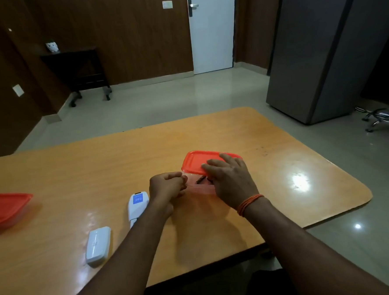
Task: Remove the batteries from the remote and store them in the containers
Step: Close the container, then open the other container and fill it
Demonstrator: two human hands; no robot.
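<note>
From the head camera, both of the person's forearms reached out over a tan wooden surface [210, 128] with rounded corners. The right hand [230, 179] lay with straight, spread fingers on top of a red lid [195, 162], which sat askew over the far side of a clear container [203, 189] rather than sealed on it. Through the gap a thin dark item [200, 179] showed inside the container; whether it was a battery was too blurred to tell. The left hand [167, 186] was just beside the container's left edge with its fingers curled in and the thumb pressed against them — whether it pinched anything could not be told. The hands were near each other but apart. An orange thread band [249, 204] circled the right wrist. The white remote [137, 204] lay face down on the surface just left of the left wrist, a blue label on its back, its near end hidden behind the forearm. Its white battery cover [98, 244] lay apart from it, nearer the person and further left. A second container [7, 209], with its red lid on, stood at the far left edge of the frame, well apart from the rest. Beyond the surface were a pale tiled floor, a white door [211, 32], a tall grey cabinet [320, 55] on the right, and a dark side table [74, 68] against the brown wall.
</note>
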